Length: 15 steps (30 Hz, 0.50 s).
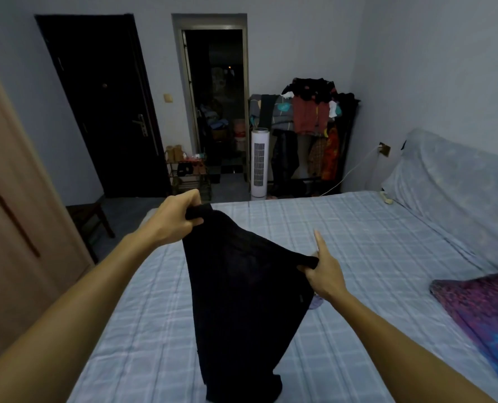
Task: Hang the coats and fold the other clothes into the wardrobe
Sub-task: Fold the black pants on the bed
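A black garment (pixel 242 286) hangs stretched in the air above the bed (pixel 372 242), its lower end reaching down to the sheet. My left hand (pixel 173 221) grips its upper far corner. My right hand (pixel 323 271) pinches the other top corner between thumb and fingers, with the index finger sticking out. The brown wardrobe door (pixel 12 228) stands at the left edge of the view. A small piece of pale cloth (pixel 316 303) peeks out from behind the garment, under my right wrist.
A purple patterned cloth (pixel 480 309) lies at the bed's right edge. Across the room a clothes rack (pixel 309 132) is loaded with garments, beside a white tower fan (pixel 260 167). A dark door (pixel 105 112), an open doorway (pixel 216 106), a shoe rack (pixel 189 173) and a stool (pixel 88 219) stand on the left.
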Tool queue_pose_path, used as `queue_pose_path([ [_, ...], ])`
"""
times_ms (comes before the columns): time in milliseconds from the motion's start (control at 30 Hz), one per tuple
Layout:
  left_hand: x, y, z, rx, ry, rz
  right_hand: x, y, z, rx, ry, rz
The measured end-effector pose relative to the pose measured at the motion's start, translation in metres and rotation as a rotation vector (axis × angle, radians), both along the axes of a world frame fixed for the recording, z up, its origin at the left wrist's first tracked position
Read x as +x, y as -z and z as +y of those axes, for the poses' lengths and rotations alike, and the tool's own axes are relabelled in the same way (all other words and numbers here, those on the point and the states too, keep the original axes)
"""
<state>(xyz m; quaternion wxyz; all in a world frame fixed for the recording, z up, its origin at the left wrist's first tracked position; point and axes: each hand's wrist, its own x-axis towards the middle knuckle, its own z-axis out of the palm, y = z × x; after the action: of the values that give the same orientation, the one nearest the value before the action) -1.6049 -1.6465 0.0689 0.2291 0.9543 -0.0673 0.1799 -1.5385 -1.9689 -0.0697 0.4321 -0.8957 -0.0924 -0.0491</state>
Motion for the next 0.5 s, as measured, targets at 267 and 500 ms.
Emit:
queue_pose_path([
  [267,-0.003,0.041,0.019,0.084,-0.221,0.004,0.026,-0.04,-0.016,-0.209,0.012,-0.224],
  [500,0.016,0.069,0.025,0.226,-0.191,0.281,0.051,-0.053,-0.03,-0.502,-0.286,0.039],
])
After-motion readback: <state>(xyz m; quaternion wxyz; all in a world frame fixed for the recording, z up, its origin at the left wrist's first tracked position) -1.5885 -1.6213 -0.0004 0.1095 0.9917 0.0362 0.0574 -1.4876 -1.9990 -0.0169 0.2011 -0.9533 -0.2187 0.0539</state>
